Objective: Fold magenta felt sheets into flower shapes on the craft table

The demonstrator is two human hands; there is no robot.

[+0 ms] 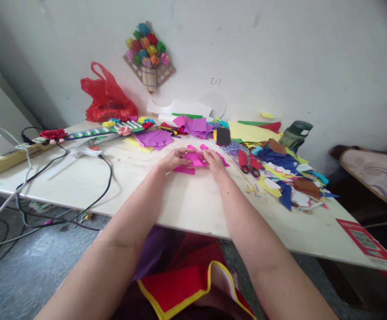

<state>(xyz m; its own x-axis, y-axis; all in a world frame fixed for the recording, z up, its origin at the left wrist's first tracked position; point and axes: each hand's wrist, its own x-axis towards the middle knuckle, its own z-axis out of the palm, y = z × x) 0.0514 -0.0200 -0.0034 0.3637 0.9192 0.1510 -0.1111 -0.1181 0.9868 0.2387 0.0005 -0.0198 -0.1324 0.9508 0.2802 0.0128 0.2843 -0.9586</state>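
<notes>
Here, centre frame, left hand (174,160) and right hand (215,164) pinch magenta paper (196,159) in a fingertip grip, seemingly steadying its flimsy sheets, while scissors (250,163) lie right of centre, likely for easy reach.

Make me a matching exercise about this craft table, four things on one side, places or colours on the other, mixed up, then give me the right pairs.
1. plastic bag
2. magenta paper
3. bottle
4. paper-flower bouquet

A. hung on the wall
B. dark green, behind the scraps
C. red, with a raised loop handle
D. between the left hand and right hand

Pairs: 1-C, 2-D, 3-B, 4-A
</notes>
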